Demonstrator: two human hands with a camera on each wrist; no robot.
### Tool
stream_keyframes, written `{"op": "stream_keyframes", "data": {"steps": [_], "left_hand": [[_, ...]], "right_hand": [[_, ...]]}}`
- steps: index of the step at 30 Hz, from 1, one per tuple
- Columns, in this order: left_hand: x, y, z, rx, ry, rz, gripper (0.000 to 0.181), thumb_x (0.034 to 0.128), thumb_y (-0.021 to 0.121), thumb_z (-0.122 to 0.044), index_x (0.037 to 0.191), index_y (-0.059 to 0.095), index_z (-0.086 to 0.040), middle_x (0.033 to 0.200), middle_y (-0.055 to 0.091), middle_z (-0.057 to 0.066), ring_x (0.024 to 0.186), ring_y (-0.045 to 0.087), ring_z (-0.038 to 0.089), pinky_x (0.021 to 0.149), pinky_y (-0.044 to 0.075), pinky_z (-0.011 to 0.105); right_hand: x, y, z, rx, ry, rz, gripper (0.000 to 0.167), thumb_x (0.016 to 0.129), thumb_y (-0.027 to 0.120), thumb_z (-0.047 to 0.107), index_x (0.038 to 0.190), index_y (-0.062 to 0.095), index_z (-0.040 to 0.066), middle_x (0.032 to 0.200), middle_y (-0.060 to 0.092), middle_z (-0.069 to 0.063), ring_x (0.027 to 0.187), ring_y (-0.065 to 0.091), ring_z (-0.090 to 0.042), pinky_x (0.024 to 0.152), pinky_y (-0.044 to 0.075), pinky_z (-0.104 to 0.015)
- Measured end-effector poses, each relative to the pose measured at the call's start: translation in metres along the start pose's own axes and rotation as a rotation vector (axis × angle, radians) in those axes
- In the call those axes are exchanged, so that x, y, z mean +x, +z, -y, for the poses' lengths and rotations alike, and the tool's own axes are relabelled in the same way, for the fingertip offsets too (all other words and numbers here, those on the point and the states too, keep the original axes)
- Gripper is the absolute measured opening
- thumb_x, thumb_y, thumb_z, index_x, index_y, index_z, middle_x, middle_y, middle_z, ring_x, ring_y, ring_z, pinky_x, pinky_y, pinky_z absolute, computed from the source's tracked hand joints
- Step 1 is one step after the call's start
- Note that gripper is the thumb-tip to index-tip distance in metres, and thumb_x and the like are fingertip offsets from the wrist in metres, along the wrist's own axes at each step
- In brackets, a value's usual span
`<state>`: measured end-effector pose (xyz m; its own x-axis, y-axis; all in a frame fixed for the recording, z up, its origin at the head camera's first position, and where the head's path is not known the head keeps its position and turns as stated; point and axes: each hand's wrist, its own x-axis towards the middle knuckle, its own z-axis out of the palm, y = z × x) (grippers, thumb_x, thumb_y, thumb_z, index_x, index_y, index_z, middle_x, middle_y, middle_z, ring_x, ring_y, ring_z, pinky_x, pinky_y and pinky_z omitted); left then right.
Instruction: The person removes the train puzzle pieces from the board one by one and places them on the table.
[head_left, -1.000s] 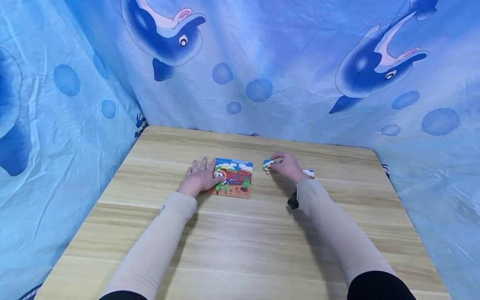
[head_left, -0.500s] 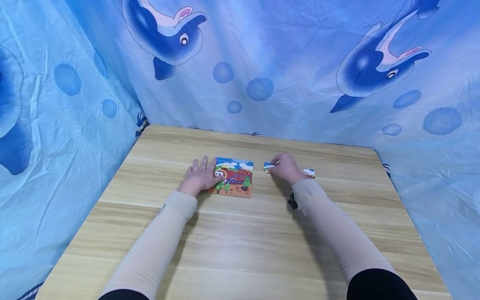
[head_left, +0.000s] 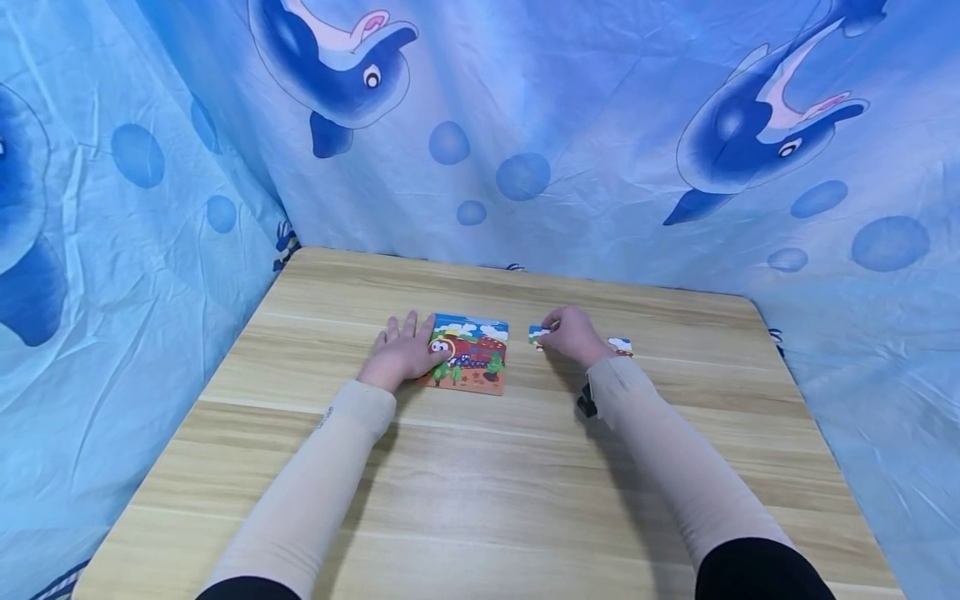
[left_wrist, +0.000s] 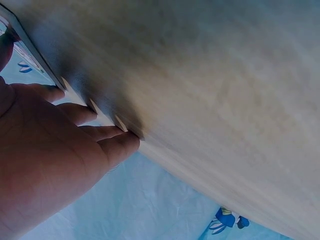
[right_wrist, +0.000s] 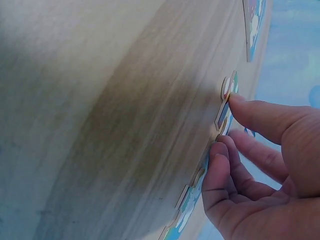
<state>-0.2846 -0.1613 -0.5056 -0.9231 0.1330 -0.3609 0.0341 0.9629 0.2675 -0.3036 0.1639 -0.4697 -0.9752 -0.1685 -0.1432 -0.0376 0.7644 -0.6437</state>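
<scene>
A square picture board (head_left: 471, 354) with a red train, trees and clouds lies on the table. The left hand (head_left: 400, 358) rests on its left side, fingers spread, thumb over the picture; in the left wrist view that hand (left_wrist: 65, 135) has its fingertips on the table. Right of the board, the right hand (head_left: 576, 336) pinches a small puzzle piece (head_left: 536, 334). Seen from the right wrist, thumb and fingers of the right hand (right_wrist: 265, 165) are at that piece (right_wrist: 224, 111), low over the table.
Another piece (head_left: 620, 344) lies just right of the right hand, partly hidden by it. The wooden table (head_left: 465, 500) ends at a blue curtain (head_left: 585, 167) printed with dolphins, behind and at both sides.
The right hand with the piece has shifted very slightly since the first frame, the piece now showing less beyond the fingers. The left hand stays on the board.
</scene>
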Motion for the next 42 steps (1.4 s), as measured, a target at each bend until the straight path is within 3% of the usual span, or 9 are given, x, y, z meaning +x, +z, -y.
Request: {"op": "stream_keyframes", "data": {"steps": [4,12,18,25,32,42], "left_hand": [[-0.002,-0.002,-0.002,0.001,-0.003,0.018,0.095,0.0962,0.041,-0.074,0.163,-0.01,-0.029,0.167,-0.018,0.011,0.147,-0.019,0.047,0.116,-0.005,0.062],[-0.032,-0.017,-0.018,-0.01,0.028,-0.034,0.088,0.1016,0.044,-0.064,0.166,0.003,-0.019,0.168,-0.006,0.019,0.148,-0.01,0.05,0.117,0.0,0.062],[-0.035,-0.017,-0.019,-0.008,0.029,-0.038,0.088,0.1018,0.045,-0.063,0.166,0.003,-0.019,0.168,-0.006,0.019,0.148,-0.01,0.05,0.117,0.001,0.063],[-0.034,-0.017,-0.019,-0.014,0.019,-0.04,0.087,0.1023,0.045,-0.062,0.166,0.002,-0.02,0.168,-0.006,0.018,0.148,-0.01,0.049,0.117,0.001,0.062],[-0.036,-0.018,-0.022,-0.024,0.029,-0.044,0.085,0.1031,0.045,-0.06,0.166,0.004,-0.019,0.168,-0.006,0.019,0.147,-0.01,0.052,0.116,0.001,0.064],[-0.038,-0.015,-0.034,0.013,0.063,-0.018,0.08,0.1044,0.042,-0.059,0.166,0.008,-0.02,0.168,-0.009,0.018,0.147,-0.011,0.051,0.116,0.002,0.064]], "right_hand": [[-0.001,-0.002,0.001,0.007,0.015,0.01,0.031,0.094,0.075,0.015,0.121,0.068,0.0,0.115,0.065,-0.017,0.099,0.065,-0.029,0.081,0.056,-0.042],[-0.004,-0.005,0.003,0.042,-0.014,-0.004,0.036,0.098,0.071,0.019,0.128,0.064,0.0,0.108,0.067,-0.013,0.092,0.066,-0.025,0.075,0.055,-0.04],[-0.01,0.005,0.016,0.037,-0.089,0.003,0.035,0.097,0.073,0.02,0.126,0.067,0.0,0.102,0.067,-0.011,0.084,0.065,-0.023,0.07,0.055,-0.038],[-0.015,0.022,0.033,0.037,-0.147,0.081,0.036,0.094,0.076,0.02,0.125,0.069,0.003,0.106,0.068,-0.009,0.087,0.065,-0.021,0.075,0.056,-0.037],[-0.019,0.035,0.045,0.031,-0.144,0.164,0.041,0.092,0.08,0.023,0.128,0.068,0.007,0.103,0.068,-0.006,0.076,0.066,-0.018,0.068,0.056,-0.033],[-0.021,0.04,0.053,-0.028,-0.134,0.19,0.04,0.095,0.076,0.024,0.131,0.068,0.007,0.111,0.067,-0.009,0.082,0.064,-0.018,0.069,0.055,-0.032]]}}
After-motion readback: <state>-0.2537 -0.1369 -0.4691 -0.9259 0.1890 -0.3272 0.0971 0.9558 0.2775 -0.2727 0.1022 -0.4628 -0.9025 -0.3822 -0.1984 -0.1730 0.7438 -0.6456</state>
